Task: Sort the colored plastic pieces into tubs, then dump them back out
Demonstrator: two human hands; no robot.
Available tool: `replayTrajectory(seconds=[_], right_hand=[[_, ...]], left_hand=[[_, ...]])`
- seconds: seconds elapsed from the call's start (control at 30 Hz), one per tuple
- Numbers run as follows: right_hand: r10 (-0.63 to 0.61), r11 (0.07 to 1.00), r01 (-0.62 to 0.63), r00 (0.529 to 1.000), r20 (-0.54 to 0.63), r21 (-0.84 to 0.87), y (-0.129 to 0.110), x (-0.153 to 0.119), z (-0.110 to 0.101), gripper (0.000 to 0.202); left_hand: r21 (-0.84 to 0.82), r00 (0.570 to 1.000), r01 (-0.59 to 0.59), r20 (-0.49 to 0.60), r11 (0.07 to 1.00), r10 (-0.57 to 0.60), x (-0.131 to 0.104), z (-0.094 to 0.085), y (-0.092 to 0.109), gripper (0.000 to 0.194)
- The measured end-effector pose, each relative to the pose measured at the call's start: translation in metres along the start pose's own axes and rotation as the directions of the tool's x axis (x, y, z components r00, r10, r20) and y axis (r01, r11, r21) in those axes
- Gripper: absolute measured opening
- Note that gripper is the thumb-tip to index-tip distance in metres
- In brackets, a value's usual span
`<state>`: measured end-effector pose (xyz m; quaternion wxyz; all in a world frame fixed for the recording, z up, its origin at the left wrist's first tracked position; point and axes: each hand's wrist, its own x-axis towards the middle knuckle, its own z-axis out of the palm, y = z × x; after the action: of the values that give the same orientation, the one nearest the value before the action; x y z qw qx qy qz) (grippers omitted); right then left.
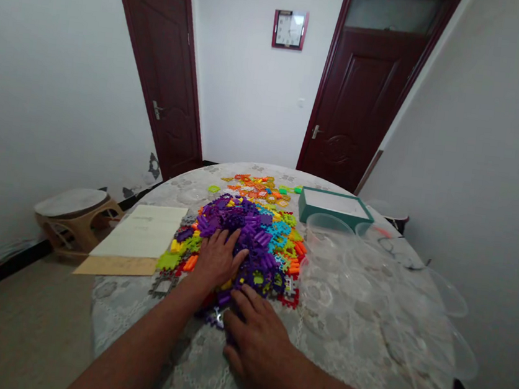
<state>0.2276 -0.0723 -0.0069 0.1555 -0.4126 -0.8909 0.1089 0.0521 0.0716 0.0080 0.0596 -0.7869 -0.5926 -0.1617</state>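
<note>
A heap of plastic building pieces (255, 234) covers the middle of the table, purple on top, with turquoise, lime, yellow, orange, red and grey ones around the sides. My left hand (219, 258) lies on the left front of the heap, palm down, fingers apart over purple pieces. At the heap's front edge rests my right hand (256, 331), lower and nearer to me, its fingers spread and the fingertips against purple pieces. What lies under both palms is hidden. I see nothing gripped in either hand.
Clear plastic bowls (330, 232) stand in a group on the right. Behind them is a green-rimmed box (307, 207). Smaller orange and yellow pieces (260, 187) lie at the back. A paper pad (143, 231) sits at the left edge, beside a stool (73, 204) below.
</note>
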Motion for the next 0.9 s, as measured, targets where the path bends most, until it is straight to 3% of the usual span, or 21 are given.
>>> replayTrajectory(seconds=[0.17,0.63,0.77,0.9], right_hand=[[-0.001,0.999,0.005,0.993,-0.117,0.036,0.009,0.002,0.018,0.054],[0.004,0.997,0.008,0.99,-0.143,0.082,0.017,0.003,0.019,0.051],[0.018,0.999,-0.012,0.986,-0.165,0.038,0.023,0.005,0.023,0.051],[0.035,0.999,-0.036,0.976,-0.216,0.003,0.031,0.006,0.025,0.058]], left_hand=[[0.015,0.999,-0.025,0.04,1.0,0.024,0.03,-0.009,0.011,0.066],[0.028,0.994,-0.058,0.1,0.998,0.055,0.084,0.006,0.044,0.07],[0.021,0.992,-0.072,0.109,0.997,0.069,0.086,0.005,0.046,0.069],[0.035,0.986,-0.098,0.14,0.995,0.092,0.07,0.001,0.029,0.062]])
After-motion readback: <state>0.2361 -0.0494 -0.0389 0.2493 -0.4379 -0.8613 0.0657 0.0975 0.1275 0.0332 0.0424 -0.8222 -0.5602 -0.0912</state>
